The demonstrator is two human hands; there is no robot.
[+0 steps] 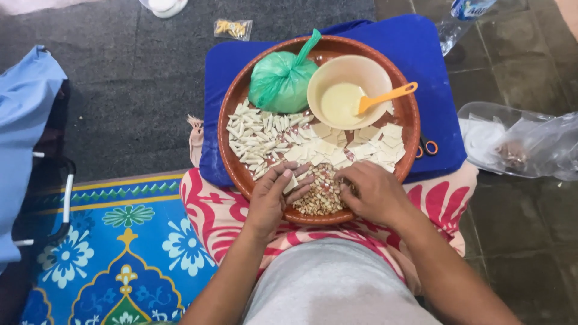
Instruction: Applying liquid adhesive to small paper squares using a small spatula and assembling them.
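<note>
Two hands work over a round brown tray of dough squares and peanuts.

The left hand (276, 194) pinches one small pale dough square (291, 183) between narrow fingers, its long side tilted up toward the right; the right hand (373, 191) lies curled on the peanuts (322, 195), and I cannot tell whether it holds any; the tray (232, 117) sits on a blue cushion (421, 54) across the lap; on it lie a heap of flat squares (355, 144), a pile of rolled pieces (256, 138), one knotted green plastic bag (280, 81), and one smooth beige bowl (346, 90) of pale paste with one orange spatula (385, 96) pointing right.
</note>
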